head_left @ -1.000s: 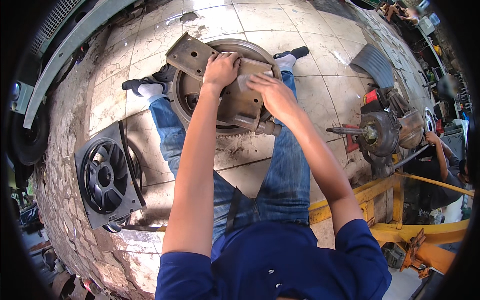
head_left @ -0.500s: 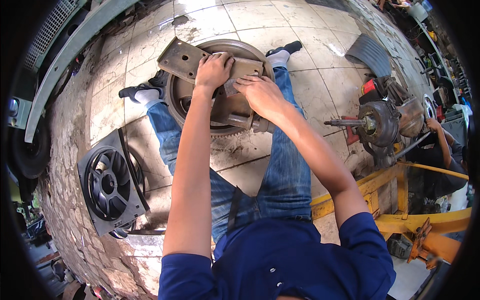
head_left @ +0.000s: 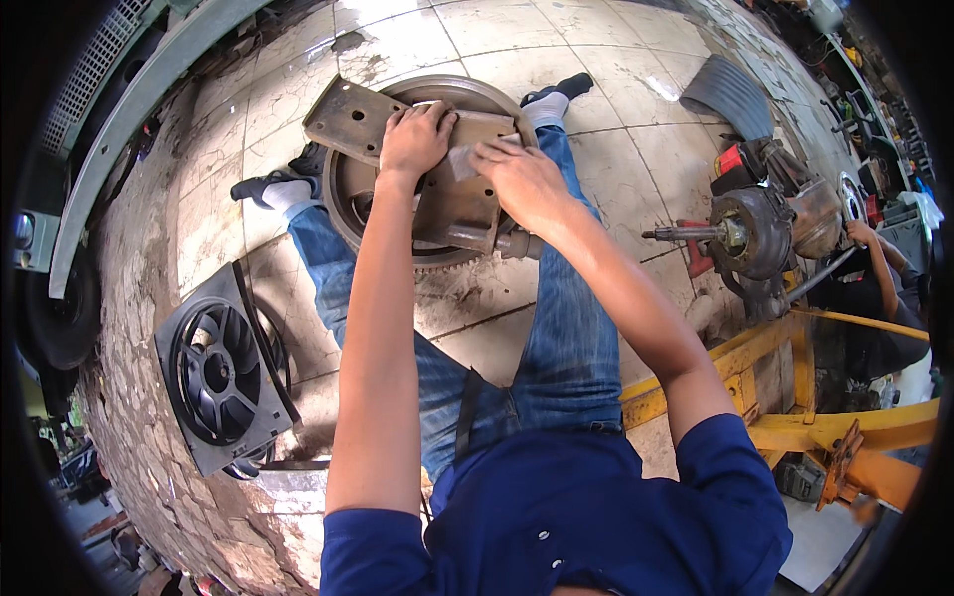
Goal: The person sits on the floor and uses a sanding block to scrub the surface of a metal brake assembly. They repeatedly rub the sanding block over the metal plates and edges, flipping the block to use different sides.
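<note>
Between my legs a rusty metal bracket (head_left: 350, 117) with bolt holes lies across a large toothed flywheel (head_left: 348, 199) on the floor. My left hand (head_left: 417, 139) is closed over the bracket's far edge, its fingers curled round the plate. Under the fingers of my right hand (head_left: 517, 174) is a small pale sheet that looks like sandpaper (head_left: 461, 162), pressed against the bracket's flat face. A short round tube (head_left: 519, 244) sticks out from the bracket's near right end. My right fingertips partly hide the sheet.
A black radiator fan (head_left: 214, 372) leans at the left. To the right stand a greasy gearbox-like unit with a shaft (head_left: 745, 233), a yellow steel frame (head_left: 795, 427) and a curved ribbed dark panel (head_left: 730, 97). Another person (head_left: 879, 288) works at the far right.
My right hand has shifted a little up and right over the bracket, showing more of the pale sheet and the plate below it. My left hand keeps its hold.
</note>
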Motion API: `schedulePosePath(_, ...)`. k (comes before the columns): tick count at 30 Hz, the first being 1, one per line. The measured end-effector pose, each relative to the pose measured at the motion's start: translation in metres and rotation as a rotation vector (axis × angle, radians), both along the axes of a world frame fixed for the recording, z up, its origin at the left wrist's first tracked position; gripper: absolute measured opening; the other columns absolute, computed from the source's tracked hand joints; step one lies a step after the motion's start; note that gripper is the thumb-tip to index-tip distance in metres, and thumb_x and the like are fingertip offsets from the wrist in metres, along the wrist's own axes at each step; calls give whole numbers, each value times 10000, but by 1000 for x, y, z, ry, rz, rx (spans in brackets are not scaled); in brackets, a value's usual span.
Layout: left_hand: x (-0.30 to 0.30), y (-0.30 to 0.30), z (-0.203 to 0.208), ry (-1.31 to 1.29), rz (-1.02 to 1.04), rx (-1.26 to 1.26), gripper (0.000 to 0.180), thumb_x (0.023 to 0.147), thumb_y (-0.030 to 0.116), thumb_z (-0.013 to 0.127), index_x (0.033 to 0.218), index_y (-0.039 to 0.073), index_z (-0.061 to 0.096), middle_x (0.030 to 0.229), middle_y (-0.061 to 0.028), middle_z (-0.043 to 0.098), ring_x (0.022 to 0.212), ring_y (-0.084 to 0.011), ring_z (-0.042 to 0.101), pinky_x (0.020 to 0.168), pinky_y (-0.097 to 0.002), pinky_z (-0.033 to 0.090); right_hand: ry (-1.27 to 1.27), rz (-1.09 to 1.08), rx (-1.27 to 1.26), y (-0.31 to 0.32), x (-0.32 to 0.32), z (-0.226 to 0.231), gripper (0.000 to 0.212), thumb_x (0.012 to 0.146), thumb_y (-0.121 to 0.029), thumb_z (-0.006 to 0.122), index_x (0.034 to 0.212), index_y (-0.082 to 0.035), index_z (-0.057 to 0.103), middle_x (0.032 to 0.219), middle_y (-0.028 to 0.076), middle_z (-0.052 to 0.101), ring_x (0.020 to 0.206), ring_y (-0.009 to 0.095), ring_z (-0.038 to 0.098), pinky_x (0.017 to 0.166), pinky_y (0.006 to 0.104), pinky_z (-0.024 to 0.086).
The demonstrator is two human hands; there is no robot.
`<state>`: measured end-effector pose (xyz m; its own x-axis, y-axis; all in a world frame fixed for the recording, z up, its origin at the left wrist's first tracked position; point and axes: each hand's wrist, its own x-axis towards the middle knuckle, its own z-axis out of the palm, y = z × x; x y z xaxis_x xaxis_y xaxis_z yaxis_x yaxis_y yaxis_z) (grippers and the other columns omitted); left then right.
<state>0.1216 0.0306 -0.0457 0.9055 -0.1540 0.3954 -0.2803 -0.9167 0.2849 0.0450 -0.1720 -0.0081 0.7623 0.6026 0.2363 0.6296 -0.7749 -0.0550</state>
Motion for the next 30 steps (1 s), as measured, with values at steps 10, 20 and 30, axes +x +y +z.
schedulePosePath(10, 2, 0, 3, 29, 7, 21, 423, 1013, 412, 544, 1244, 79, 665, 1243, -139, 692, 1210, -304, 622, 1082, -459, 418, 102, -38, 9, 2, -1, 8, 492, 910, -88, 631, 1399, -125, 595, 1486, 114, 505, 1359, 307, 452, 1101, 470, 396)
schedulePosePath(20, 2, 3, 2, 4, -4, 16, 408, 1010, 406, 541, 1260, 103, 654, 1263, -122, 680, 1216, -302, 615, 1084, -468, 414, 22, -64, 28, 12, -1, -5, 447, 953, -152, 597, 1400, -137, 603, 1520, 169, 459, 1409, 363, 389, 1129, 520, 340)
schedulePosePath(30, 2, 4, 3, 36, -44, 25, 409, 925, 93, 490, 1310, 157, 611, 1322, -82, 649, 1267, -272, 582, 1099, -469, 407, 102, -84, 39, 19, 2, -8, 486, 925, -99, 541, 1409, -104, 591, 1519, 228, 449, 1413, 396, 412, 1123, 580, 308)
